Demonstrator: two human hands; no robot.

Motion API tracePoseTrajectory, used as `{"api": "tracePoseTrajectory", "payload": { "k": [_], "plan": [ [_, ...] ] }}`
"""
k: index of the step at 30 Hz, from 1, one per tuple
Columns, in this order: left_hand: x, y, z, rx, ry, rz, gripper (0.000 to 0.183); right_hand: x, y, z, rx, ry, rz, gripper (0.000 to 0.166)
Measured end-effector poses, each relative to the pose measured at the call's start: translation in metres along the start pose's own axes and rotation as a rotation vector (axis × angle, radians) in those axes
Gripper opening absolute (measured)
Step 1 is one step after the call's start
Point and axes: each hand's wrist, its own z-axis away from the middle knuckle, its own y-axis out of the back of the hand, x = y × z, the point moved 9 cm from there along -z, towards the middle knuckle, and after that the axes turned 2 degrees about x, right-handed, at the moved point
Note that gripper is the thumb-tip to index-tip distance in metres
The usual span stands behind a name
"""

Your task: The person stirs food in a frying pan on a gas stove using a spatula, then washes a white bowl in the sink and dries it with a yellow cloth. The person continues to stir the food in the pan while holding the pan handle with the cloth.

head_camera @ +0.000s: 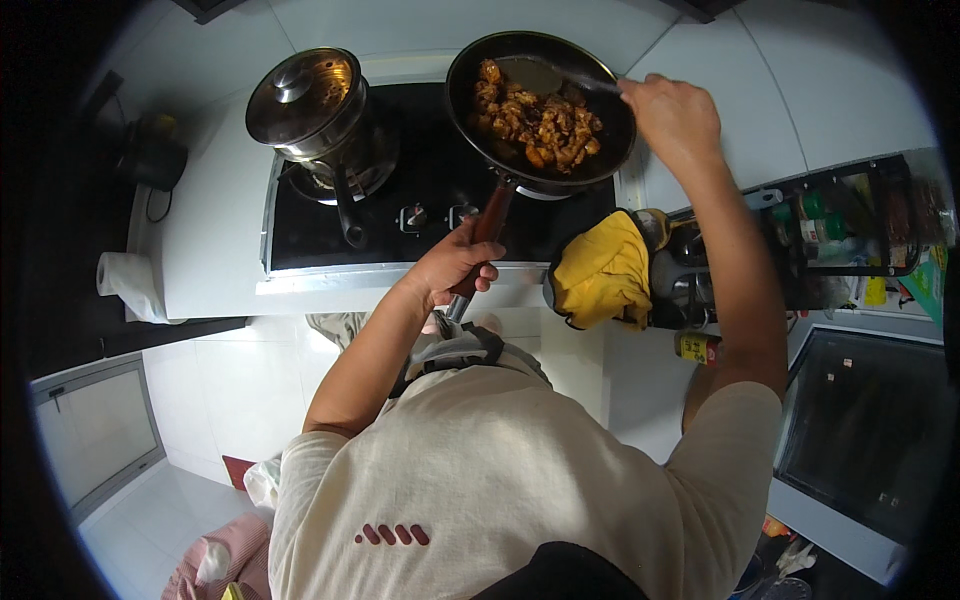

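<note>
My left hand point(457, 262) is wrapped around the reddish-brown handle point(491, 216) of a dark frying pan point(457, 105), which is over the right side of the stove. Browned, saucy chunks of food point(555, 124) fill the middle of the pan. At its right rim my right hand point(675, 116) grips a spatula point(592, 81). The blade of this tool lies inside the pan, at the far side of the food, and looks blurred; most of its handle is hidden by my fingers.
A lidded steel pot point(300, 105) stands on the left of the black gas hob point(420, 165), its handle pointing towards me. A yellow cloth point(607, 270) lies at the counter edge by a rack of seasoning bottles point(825, 217). A paper roll point(124, 277) is on the left.
</note>
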Motion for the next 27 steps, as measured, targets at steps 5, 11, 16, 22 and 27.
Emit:
{"api": "tracePoseTrajectory", "payload": {
  "k": [5, 11, 16, 22, 27],
  "plan": [
    [0.001, -0.001, 0.002, 0.039, -0.009, -0.035, 0.056, -0.006, -0.034, -0.023, 0.019, 0.013, 0.013, 0.044],
    [0.004, -0.001, 0.003, 0.028, -0.017, -0.035, 0.057, -0.034, -0.094, -0.032, 0.021, 0.087, -0.012, 0.040],
    [0.003, 0.001, 0.003, 0.053, -0.029, -0.050, 0.055, -0.009, -0.130, -0.024, -0.214, -0.014, -0.068, 0.037],
    [0.002, -0.001, 0.003, 0.031, -0.024, -0.029, 0.056, 0.029, -0.103, -0.001, -0.239, -0.194, -0.189, 0.038],
    [0.005, -0.003, 0.002, 0.037, -0.020, -0.027, 0.057, 0.029, -0.140, 0.026, -0.307, -0.265, -0.212, 0.040]
  ]
}}
